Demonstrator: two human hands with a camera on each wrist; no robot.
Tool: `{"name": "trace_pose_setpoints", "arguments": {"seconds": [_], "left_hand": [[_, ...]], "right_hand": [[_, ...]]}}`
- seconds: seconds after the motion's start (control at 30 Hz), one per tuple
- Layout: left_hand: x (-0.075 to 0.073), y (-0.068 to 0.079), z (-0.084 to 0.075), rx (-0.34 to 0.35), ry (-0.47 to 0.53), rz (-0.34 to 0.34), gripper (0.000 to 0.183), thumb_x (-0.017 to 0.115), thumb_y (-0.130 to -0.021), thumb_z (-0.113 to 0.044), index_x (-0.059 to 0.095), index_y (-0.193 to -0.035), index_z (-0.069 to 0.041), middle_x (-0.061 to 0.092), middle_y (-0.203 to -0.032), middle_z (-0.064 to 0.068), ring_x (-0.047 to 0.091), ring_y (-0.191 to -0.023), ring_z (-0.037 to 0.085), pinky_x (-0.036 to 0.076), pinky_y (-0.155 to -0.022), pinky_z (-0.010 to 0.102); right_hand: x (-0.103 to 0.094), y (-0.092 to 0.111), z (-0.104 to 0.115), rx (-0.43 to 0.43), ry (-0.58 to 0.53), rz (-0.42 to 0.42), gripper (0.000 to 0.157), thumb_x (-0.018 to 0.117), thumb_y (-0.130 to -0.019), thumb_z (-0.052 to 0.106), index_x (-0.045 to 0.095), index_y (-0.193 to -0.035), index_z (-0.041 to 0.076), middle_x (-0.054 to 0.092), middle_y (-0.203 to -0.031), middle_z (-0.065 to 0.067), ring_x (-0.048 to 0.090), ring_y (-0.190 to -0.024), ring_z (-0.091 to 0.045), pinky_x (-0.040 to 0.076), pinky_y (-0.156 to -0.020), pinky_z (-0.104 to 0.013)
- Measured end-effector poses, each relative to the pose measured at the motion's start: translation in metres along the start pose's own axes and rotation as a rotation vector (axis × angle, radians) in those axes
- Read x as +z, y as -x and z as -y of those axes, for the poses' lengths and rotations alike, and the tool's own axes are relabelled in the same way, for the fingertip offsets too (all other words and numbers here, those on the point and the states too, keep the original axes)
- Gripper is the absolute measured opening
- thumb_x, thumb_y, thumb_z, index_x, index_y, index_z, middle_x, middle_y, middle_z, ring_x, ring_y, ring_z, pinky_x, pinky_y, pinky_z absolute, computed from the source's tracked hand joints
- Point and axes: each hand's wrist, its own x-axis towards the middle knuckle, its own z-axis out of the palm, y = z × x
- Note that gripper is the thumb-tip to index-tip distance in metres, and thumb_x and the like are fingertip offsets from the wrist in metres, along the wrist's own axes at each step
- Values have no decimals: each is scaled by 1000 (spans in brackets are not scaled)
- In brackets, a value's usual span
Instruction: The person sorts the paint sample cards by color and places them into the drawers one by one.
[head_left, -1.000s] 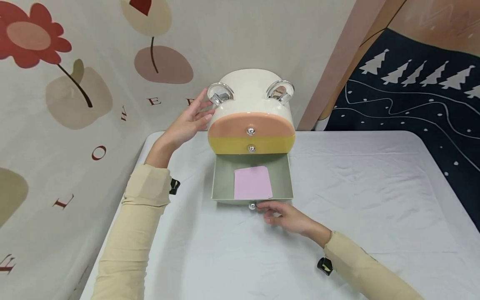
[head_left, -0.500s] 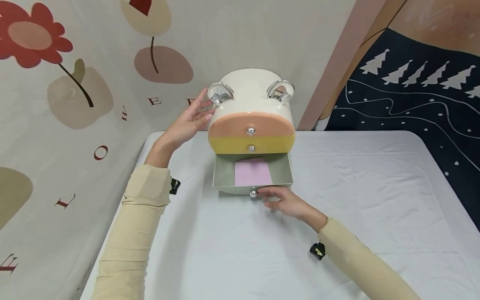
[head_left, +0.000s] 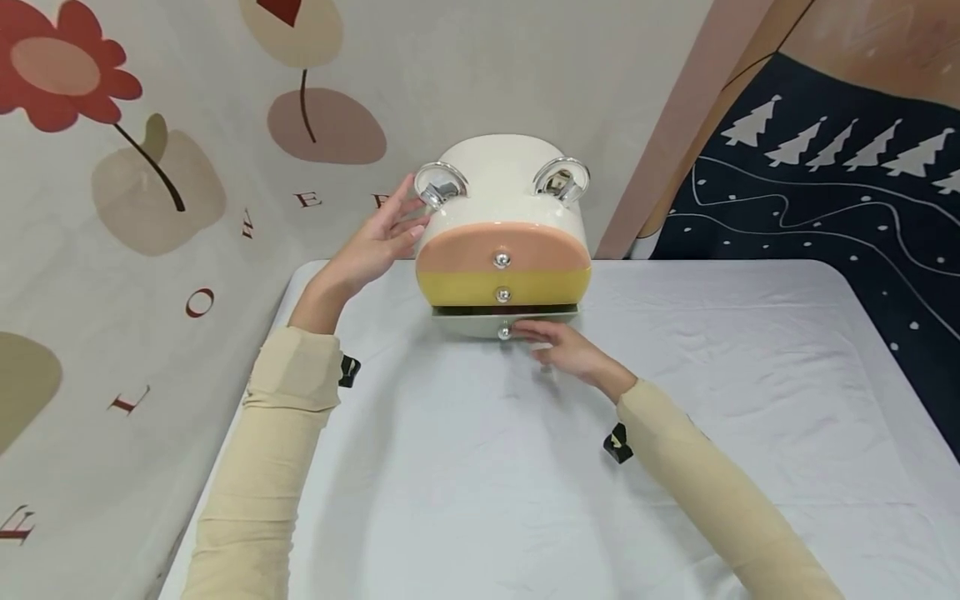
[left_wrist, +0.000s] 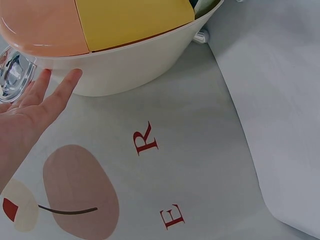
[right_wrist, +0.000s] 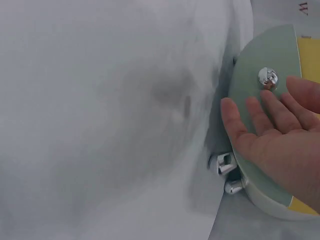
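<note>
A small rounded white cabinet [head_left: 502, 179] carries an orange drawer [head_left: 459, 250], a yellow drawer [head_left: 459, 288] and, lowest, a green drawer [head_left: 463, 325], each with a round silver knob. The green drawer stands out only slightly, a narrow dark gap above its front. My right hand [head_left: 572, 353] has its fingers extended against that green front, fingertips right beside its knob [right_wrist: 268, 78]. At the cabinet's left side, my left hand [head_left: 371, 250] rests with fingers spread near the silver ear-like piece [head_left: 441, 185]. The inside of the green drawer is hidden.
A white cloth [head_left: 735, 375] covers the table. Behind the cabinet rises a printed wall sheet [head_left: 450, 67], and a dark cloth with white trees [head_left: 810, 200] hangs at the right. Short silver feet [right_wrist: 226, 163] show under the cabinet.
The green drawer has slid back into the cabinet from well out to nearly in, hiding the pink square sheet inside it. My right hand has moved forward with it; my left hand has stayed put.
</note>
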Motion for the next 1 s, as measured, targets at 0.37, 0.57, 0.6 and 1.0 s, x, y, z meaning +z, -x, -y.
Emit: {"name": "trace_pose_setpoints", "arguments": {"seconds": [0.37,0.57,0.6,1.0], "left_hand": [[0,0,0,5,8,7,67,42,-97,-10,1,-148,-26,19,-149,9,29,-132,21,34,-100,48],[1,1,2,-8,15,12,67,42,-97,-12,-1,-148,-27,19,-149,8,28,-133,19,33,-101,46],[1,1,3,-8,21,10,67,42,-97,-13,0,-148,-27,19,-149,8,28,-133,19,33,-102,45],[21,20,26,-20,155,-181,55,44,-97,-18,20,-146,-9,29,-146,9,31,-132,19,31,-104,39]], "right_hand": [[-5,-16,11,62,22,-46,52,45,-87,-10,39,-137,1,43,-137,-13,28,-132,-25,32,-103,-41],[-8,-14,8,86,-79,-53,50,47,-89,-8,39,-137,1,41,-138,-14,34,-129,-30,36,-98,-47],[-10,-12,7,89,-105,-57,49,48,-90,-6,38,-137,1,41,-138,-15,35,-128,-31,37,-97,-48],[-45,33,-5,83,-294,-202,39,49,-94,7,42,-129,-8,48,-127,-23,52,-108,-30,42,-93,-47]]}}
